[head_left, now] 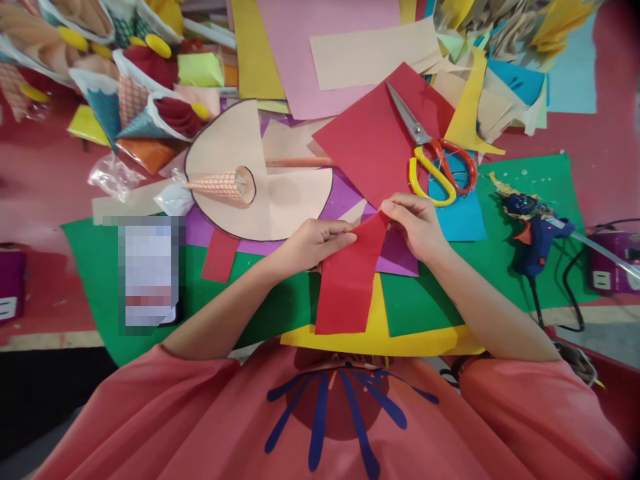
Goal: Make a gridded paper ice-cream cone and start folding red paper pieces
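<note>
A red paper strip (pixel 349 287) hangs between my two hands, its lower end toward me. My left hand (pixel 323 243) pinches the strip's upper left edge between thumb and fingers. At its upper right corner, my right hand (pixel 415 223) grips the same strip with thumb and forefinger. Just beyond lie a larger red sheet (pixel 360 133) and scissors with red and yellow handles (pixel 433 170), blades apart. Left of the hands rests a cream paper circle with a dark outline and a cut-out wedge (pixel 295 207). A small checkered paper cone (pixel 223 185) lies on it.
A blue glue gun (pixel 543 243) with a cord lies at right on green sheets (pixel 565 193). A blurred phone (pixel 150 273) is at left. Several paper cones (pixel 135 100) crowd the back left; paper scraps (pixel 500 87) pile at the back right. A small red piece (pixel 220 255) lies left.
</note>
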Available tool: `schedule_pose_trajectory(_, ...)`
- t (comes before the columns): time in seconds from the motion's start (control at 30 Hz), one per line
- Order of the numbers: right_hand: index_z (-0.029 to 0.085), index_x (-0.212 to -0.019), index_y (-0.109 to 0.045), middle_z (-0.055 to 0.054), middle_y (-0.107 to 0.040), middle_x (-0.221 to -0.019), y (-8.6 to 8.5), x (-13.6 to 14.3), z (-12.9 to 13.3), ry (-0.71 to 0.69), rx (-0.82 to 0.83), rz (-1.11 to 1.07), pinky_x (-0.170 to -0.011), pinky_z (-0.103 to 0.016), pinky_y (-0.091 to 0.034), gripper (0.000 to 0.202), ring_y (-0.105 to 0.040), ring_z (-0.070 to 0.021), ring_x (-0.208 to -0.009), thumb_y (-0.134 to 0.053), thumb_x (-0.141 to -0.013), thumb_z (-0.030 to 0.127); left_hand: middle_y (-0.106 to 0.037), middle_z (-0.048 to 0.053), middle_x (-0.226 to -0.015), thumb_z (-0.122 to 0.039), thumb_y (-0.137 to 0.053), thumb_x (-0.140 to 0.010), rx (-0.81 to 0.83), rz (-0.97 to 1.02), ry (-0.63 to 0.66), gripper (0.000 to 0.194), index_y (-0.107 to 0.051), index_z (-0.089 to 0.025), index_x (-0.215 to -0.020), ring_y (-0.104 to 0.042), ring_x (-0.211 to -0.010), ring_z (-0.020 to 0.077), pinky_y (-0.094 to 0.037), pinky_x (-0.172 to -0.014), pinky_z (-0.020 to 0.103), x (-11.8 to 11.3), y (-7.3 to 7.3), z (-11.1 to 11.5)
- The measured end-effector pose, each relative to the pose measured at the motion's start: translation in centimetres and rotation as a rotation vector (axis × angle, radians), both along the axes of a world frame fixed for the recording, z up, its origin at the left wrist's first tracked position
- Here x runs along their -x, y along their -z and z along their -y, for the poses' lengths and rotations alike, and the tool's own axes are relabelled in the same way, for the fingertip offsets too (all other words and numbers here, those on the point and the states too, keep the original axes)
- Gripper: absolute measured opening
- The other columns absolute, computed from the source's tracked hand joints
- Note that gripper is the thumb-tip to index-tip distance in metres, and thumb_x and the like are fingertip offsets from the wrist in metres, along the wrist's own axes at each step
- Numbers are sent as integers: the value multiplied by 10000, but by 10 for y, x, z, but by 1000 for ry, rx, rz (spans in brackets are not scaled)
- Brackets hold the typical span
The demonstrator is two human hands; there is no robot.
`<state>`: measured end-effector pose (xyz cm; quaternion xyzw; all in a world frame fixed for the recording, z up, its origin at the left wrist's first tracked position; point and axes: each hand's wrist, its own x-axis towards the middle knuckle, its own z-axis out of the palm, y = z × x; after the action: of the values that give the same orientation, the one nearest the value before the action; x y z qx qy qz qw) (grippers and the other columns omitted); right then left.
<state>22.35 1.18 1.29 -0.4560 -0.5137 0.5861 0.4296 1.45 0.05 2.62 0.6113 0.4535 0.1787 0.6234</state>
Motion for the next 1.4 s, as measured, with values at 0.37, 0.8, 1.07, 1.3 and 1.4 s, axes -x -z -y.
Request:
schedule_pose_trajectory(0.37,210,-578,-542,53,-506,-509,8,0,-1,109,44,-97,-431,-219,-379,417,-480,-71,-449,-658,-822,526,-678,20,-781,-534,-534,-863,-49,49,2,412,-689,-152,-867,-646,-770,162,-516,-643,224,0,-1,-2)
schedule_pose_trajectory(0.8,209,-874,-635,10,-710,-794,0,4,4,-63,3,-5,-700,-278,-565,346,-677,-150,-782,-776,-718,484,-674,10,-699,-452,-618,-804,-177,31,-317,362,-723,-141,-956,-595,-644,108,-462,-570,182,1,-1,-5)
schedule_pose_trajectory(1.07,214,-885,-639,7,-734,-846,2,3,0,-46,-10,-22,-741,-293,-570,346,-690,-158,-820,-791,-705,468,-719,26,-759,-412,-599,-829,-247,47,-363,313,-732,-140,-909,-654,-708,128,-499,-617,202,0,4,-6)
schedule_pose_trajectory(1.3,209,-831,-629,11,-719,-795,-1,3,-1,-70,7,-7,-713,-288,-562,352,-680,-157,-793,-790,-694,491,-753,32,-826,-454,-645,-811,-192,52,-329,358,-723,-160,-1001,-696,-730,143,-540,-639,207,1,6,-5)
schedule_pose_trajectory(1.4,204,-809,-640,21,-706,-770,-1,4,-1,-43,16,-25,-662,-253,-539,335,-654,-127,-724,-805,-682,466,-762,37,-878,-459,-639,-820,-234,44,-340,350,-750,-159,-964,-704,-786,156,-555,-675,218,0,7,-6)
